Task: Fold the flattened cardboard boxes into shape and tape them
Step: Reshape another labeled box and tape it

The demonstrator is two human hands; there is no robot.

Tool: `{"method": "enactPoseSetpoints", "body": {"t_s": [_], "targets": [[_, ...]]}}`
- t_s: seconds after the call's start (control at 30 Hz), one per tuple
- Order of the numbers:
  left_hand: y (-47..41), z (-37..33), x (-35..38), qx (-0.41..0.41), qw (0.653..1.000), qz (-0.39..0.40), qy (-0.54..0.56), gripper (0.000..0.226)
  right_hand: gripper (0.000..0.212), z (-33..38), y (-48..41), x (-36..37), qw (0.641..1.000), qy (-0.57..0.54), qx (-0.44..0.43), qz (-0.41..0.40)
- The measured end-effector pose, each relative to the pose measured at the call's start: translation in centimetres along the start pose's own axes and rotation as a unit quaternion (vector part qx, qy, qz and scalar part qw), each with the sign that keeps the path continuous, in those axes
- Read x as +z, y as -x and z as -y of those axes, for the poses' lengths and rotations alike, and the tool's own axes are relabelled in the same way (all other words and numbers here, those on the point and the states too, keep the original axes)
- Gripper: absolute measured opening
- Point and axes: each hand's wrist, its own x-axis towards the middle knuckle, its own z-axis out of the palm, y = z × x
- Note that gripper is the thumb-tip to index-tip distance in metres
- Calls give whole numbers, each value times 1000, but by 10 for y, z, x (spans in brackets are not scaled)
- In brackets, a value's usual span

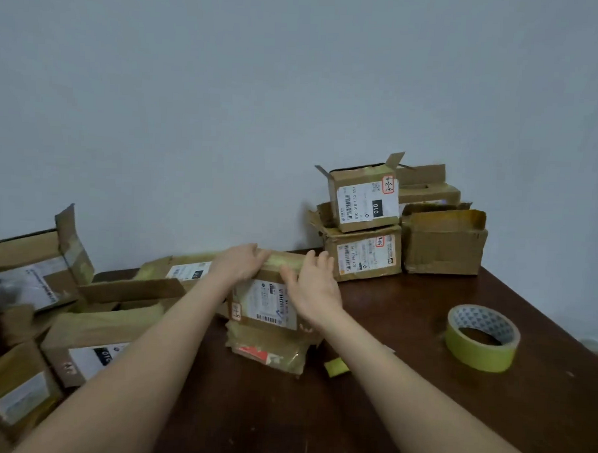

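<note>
On table [406,333], left hand [241,263] grips, right hand [313,292] presses box [265,302] far edge.

- The light is soft and a bit dim, and the wall [296,89] looks cool and grey-blue.
- The stacked boxes [363,222] throw a faint shadow to their left.
- The brown table [419,420] has a dull shine.
- The boxes at the left edge [24,283] look blurry and bent.
</note>
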Motion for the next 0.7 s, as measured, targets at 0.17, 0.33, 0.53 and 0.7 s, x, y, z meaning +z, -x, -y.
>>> {"method": "enactPoseSetpoints", "body": {"t_s": [0.17,0.33,0.53,0.7], "targets": [[6,6,6,-41,997,3,-68,77,76,-6,-20,10,988,-107,105,-31],[15,11,0,-70,996,36,31,90,81,-14,-42,8,956,-216,200,10],[21,25,1,-78,996,18,47,50,27,-25,-37,3,951,-247,184,22],[43,33,6,-113,982,23,148,43,55,-25,-25,-1,956,-239,165,42]]}}
